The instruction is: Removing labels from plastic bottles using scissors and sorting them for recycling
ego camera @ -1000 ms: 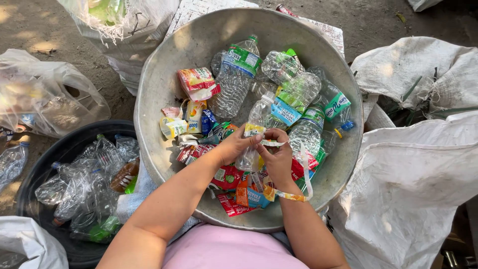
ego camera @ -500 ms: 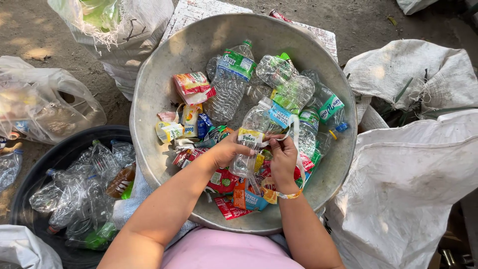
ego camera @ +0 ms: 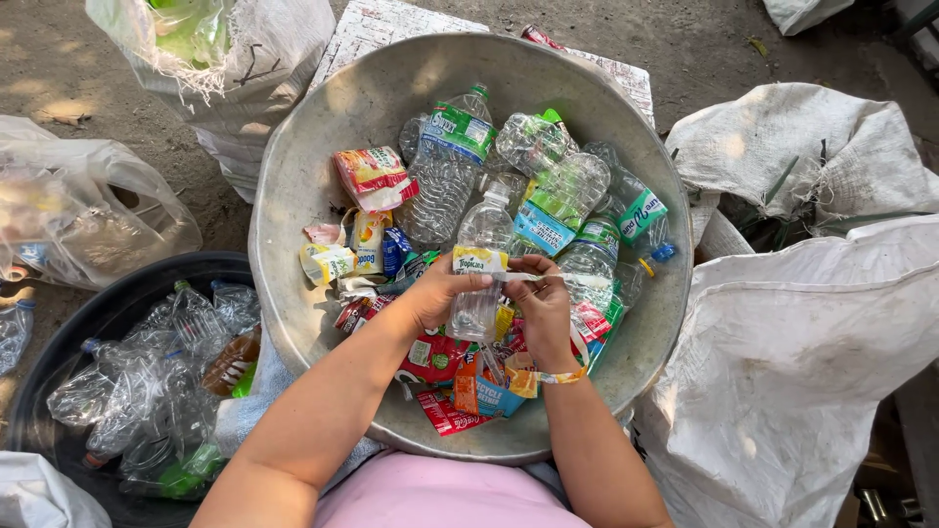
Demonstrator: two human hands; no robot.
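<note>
The left hand [ego camera: 430, 293] grips a clear plastic bottle [ego camera: 479, 264] over the wide grey metal basin [ego camera: 293, 196], fingers wrapped around its middle, while the right hand [ego camera: 543, 303] pinches a strip of its label [ego camera: 548, 279]. A second ago both hands sat lower among the loose wrappers; now the bottle is raised and the strip is pulled sideways, so the label seems to be peeling off. The bottle's base is hidden behind the hands, and the black tub [ego camera: 59, 332] of crushed bottles is cut off at the left edge.

Place: outdoor recycling sorting spot.
Ground: bare dirt [ego camera: 59, 68].
Signs: metal basin [ego camera: 293, 196] of plastic bottles beneath the fingers [ego camera: 533, 269]; woven sacks [ego camera: 812, 372] right of them.
</note>
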